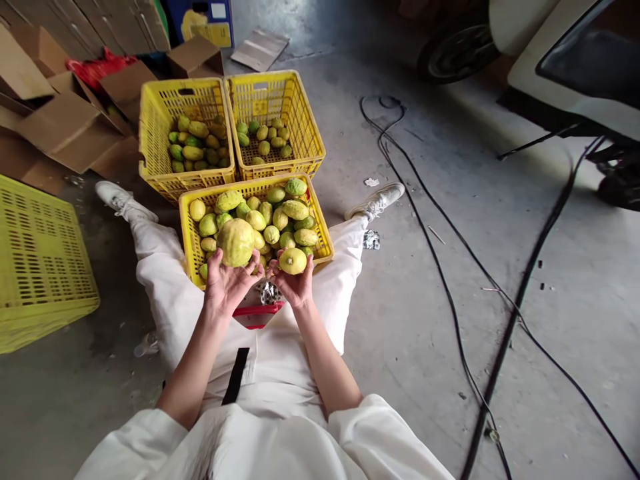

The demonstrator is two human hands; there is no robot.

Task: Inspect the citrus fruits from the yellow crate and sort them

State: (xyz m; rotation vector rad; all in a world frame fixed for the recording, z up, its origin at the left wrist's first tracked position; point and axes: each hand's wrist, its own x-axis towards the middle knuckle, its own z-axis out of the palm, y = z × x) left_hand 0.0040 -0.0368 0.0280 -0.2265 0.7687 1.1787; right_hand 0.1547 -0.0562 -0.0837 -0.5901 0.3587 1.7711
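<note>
My left hand (227, 283) holds up a large, round, ribbed yellow-green fruit (237, 243) that looks like a citron. Between the fingers of my right hand (295, 283) is a smaller, smooth yellow fruit (293, 261), its stem end facing me. Both hands are side by side over the near edge of a yellow plastic crate (257, 180), which is full of similar green and yellow fruits (295, 210). The fingertips of the two hands almost meet. Part of the crate's near rim is hidden behind my hands and the fruits.
Two more yellow crates, the left (150, 133) and the right (311, 137), stand behind, with fruits inside. Another yellow crate (43, 267) is at far left, near cardboard boxes (65, 127). Black cables (445, 280) cross the floor at right, near a parked vehicle (565, 73).
</note>
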